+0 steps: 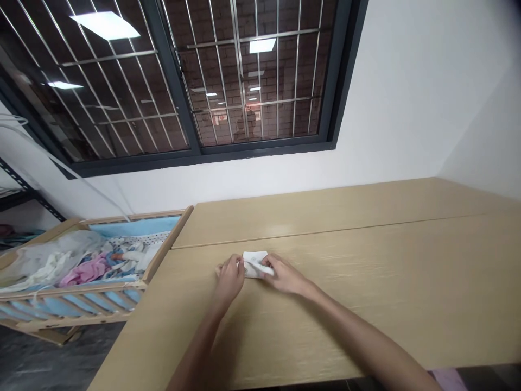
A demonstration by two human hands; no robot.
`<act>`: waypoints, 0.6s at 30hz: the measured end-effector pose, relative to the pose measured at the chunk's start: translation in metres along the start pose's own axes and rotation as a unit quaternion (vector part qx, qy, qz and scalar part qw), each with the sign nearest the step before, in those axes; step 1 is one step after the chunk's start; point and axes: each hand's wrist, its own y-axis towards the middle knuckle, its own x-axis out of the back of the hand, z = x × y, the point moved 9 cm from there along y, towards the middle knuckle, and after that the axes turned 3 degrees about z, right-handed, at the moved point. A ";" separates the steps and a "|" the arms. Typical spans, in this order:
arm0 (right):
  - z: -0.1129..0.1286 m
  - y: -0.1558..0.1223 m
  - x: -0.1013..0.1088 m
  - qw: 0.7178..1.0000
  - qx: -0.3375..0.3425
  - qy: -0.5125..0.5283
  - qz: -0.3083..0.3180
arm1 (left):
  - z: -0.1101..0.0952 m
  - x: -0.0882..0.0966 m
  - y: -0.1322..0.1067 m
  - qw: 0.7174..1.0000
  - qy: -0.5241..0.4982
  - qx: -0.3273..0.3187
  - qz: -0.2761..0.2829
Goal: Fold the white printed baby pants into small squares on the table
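Observation:
A small white folded piece (255, 257), perhaps cloth, lies on the wooden tabletop (345, 282); its exact kind is too small to make out. The fingers of my left hand (232, 276) are pinched at its left edge. On the other side, my right hand (285, 275) grips the right end between thumb and fingers. A fold or strip runs across the white piece between both hands. The fingertips partly cover its two ends.
To the left stands a wooden crib (163, 255) with blue lining, holding a pink cloth (87, 270) and other crumpled fabrics. Behind the table are a white wall (399, 98) and a dark-framed barred window (260, 146). A seam crosses the tabletop beyond my hands.

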 end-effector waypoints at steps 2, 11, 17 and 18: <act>-0.022 0.010 -0.001 0.999 -0.019 0.007 -0.047 | 0.000 -0.002 0.014 1.000 0.001 0.004 -0.004; -0.096 0.040 -0.005 0.979 -0.148 -0.050 -0.130 | 0.012 -0.040 0.053 0.998 0.042 0.049 -0.022; -0.020 0.029 -0.032 0.969 0.043 -0.233 -0.074 | -0.017 -0.065 0.025 0.997 0.023 -0.070 -0.028; -0.013 0.028 -0.044 0.966 0.072 -0.244 -0.039 | -0.021 -0.074 0.024 0.995 0.016 -0.095 -0.008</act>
